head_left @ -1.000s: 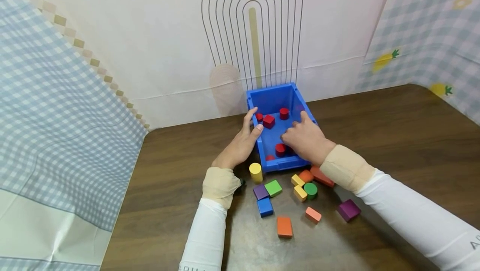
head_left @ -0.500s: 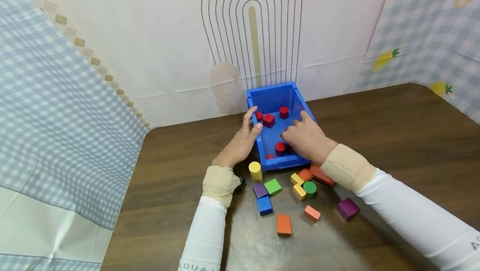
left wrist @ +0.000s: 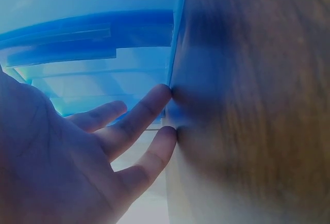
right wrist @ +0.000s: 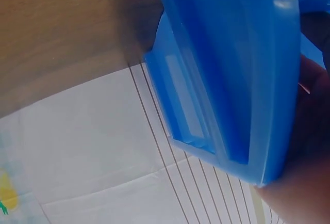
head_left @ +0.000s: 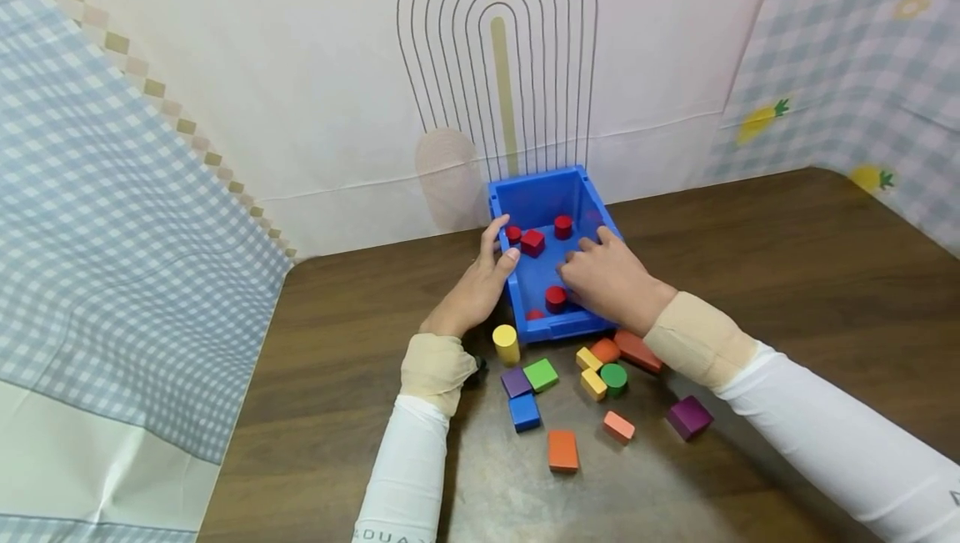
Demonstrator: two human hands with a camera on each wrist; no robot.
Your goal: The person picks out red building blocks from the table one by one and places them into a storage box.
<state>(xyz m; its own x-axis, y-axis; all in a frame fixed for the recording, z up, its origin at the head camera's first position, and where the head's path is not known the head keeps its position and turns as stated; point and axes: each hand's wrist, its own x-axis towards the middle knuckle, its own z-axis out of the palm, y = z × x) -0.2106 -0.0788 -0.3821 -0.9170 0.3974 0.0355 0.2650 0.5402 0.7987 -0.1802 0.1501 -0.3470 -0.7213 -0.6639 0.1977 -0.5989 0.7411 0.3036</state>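
A blue plastic bin (head_left: 555, 329) stands against the wall cloth. My left hand (head_left: 474, 291) lies along its left side, thumb and index finger at the rim. In the left wrist view, the other fingers of the left hand (left wrist: 87, 152) are extended, their tips at the tabletop beside the bin. My right hand (head_left: 609, 278) reaches into the bin over the right wall; its fingertips are partly hidden, and I cannot tell whether they hold anything. Inside lie a red cube (head_left: 532, 243), a red cylinder (head_left: 562, 227), another red cylinder (head_left: 556, 299) and more red pieces.
In front of the bin lie a yellow cylinder (head_left: 506, 344), a green block (head_left: 541, 375), a blue block (head_left: 524, 412), an orange block (head_left: 562, 450), a purple block (head_left: 690, 418), a green cylinder (head_left: 613, 379) and several other blocks on the wooden table (head_left: 337, 409).
The head view has shifted slightly. Both hands stay at the bin in nearly the same place, the right fingers moving only slightly; the blocks lie as before.
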